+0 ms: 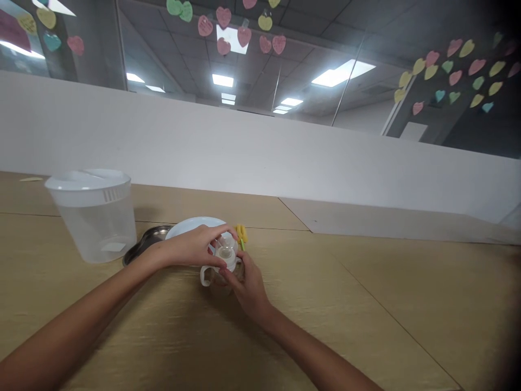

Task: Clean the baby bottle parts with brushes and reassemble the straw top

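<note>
Left hand (189,247) reaches over and pinches the pale teat (224,251) of a clear handled baby bottle (220,274) between thumb and fingertips, while the right hand (248,288) wraps the bottle's body with curled fingers. The bottle sits between the hands on the wooden tabletop (366,309), just in front of a white plate (191,225) and a yellow bottle brush (241,233). A firm, steady lower grip should stop it tipping while the upper fingers work. A plastic pitcher (93,217) and steel tray (146,243) stand to the left.
</note>
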`<state>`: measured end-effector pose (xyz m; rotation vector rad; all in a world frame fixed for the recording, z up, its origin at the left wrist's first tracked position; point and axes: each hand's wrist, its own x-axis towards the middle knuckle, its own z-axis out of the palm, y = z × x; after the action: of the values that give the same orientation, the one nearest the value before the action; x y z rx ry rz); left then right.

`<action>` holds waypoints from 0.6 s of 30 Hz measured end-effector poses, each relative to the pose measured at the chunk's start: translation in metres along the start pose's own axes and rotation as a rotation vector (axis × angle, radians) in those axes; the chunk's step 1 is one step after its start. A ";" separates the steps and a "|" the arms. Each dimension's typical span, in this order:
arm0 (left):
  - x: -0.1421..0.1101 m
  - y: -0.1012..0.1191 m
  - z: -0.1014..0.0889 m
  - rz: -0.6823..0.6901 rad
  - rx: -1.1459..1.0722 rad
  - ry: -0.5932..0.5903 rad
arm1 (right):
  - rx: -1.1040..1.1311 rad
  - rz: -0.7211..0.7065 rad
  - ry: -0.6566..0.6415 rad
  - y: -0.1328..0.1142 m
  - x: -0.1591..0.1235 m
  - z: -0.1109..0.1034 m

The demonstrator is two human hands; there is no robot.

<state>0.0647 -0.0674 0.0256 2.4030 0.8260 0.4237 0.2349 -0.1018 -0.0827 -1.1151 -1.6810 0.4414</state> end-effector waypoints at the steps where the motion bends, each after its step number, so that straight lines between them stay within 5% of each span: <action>1: 0.000 -0.001 0.000 0.009 -0.006 -0.001 | 0.020 -0.013 -0.001 -0.001 0.000 0.000; 18: -0.002 0.003 -0.003 0.124 0.035 0.001 | 0.143 -0.039 -0.147 -0.007 0.005 -0.009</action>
<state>0.0635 -0.0696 0.0293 2.4953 0.6925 0.4620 0.2391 -0.1025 -0.0713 -0.9634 -1.7661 0.6210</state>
